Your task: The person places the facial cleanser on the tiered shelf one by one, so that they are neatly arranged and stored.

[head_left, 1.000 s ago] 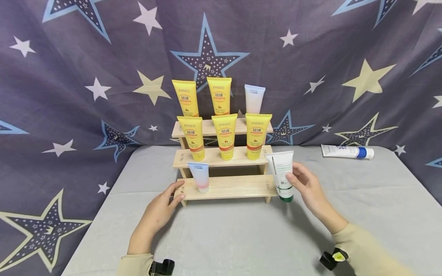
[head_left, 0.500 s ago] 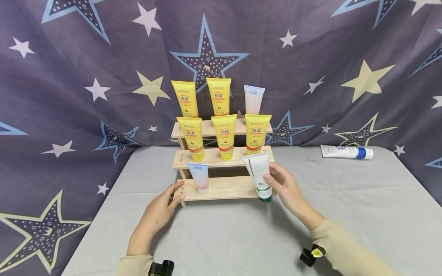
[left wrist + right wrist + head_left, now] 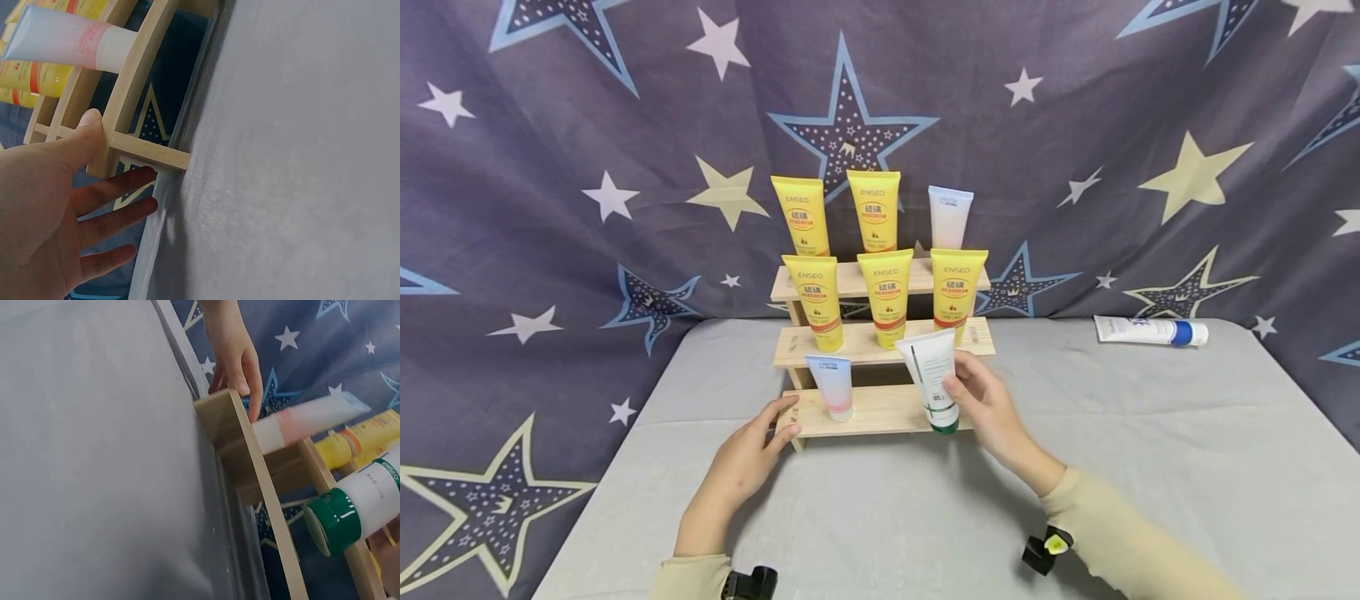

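A white squeeze tube with a green cap (image 3: 932, 377) is held by my right hand (image 3: 988, 408), thumb on its face and fingers behind. The tube leans left, cap down, in front of the bottom step of a three-tier wooden stand (image 3: 880, 422). In the right wrist view its green cap (image 3: 334, 522) hangs clear of the board. My left hand (image 3: 748, 454) touches the left end of the bottom step; the left wrist view shows its thumb (image 3: 87, 128) against the wood and its fingers extended. Nearby on that step stands a small blue-and-pink tube (image 3: 833, 387).
Three yellow tubes (image 3: 887, 300) stand on the middle step. On the top step are two yellow tubes (image 3: 875, 212) and a pale tube (image 3: 950, 217). A white tube with a blue cap (image 3: 1150, 331) lies at the right on the grey cloth (image 3: 1187, 467), before a star-patterned curtain (image 3: 647, 150).
My right hand has carried the green-capped tube leftward, from beside the stand's right end to before the right part of the bottom step. My left hand stays put.
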Demonstrator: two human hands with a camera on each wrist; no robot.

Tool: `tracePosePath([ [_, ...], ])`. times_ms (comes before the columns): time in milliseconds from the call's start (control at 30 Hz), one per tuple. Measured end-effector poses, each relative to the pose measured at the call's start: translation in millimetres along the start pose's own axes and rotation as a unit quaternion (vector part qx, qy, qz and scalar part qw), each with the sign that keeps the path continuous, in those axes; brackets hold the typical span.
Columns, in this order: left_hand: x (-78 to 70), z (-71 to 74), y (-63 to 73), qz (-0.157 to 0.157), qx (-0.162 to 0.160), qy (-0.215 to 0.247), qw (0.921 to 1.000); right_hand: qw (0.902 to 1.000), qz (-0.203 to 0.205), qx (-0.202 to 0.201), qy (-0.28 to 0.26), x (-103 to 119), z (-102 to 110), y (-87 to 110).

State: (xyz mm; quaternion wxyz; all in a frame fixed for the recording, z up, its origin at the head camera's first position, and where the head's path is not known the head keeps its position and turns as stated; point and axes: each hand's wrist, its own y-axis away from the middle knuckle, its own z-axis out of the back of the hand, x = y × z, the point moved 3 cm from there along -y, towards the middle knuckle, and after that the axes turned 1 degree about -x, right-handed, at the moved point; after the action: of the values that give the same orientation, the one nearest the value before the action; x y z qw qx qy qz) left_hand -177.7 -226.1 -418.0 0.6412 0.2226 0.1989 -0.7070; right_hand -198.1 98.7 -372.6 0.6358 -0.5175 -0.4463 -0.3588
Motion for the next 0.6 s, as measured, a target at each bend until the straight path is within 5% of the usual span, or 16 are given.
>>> tracePosePath([
  [600, -0.2, -0.8, -1.2, 0.001, 0.0, -0.002, 1.0, 0.9991, -0.021, 0.009, -0.035, -2, -40, -7.6],
])
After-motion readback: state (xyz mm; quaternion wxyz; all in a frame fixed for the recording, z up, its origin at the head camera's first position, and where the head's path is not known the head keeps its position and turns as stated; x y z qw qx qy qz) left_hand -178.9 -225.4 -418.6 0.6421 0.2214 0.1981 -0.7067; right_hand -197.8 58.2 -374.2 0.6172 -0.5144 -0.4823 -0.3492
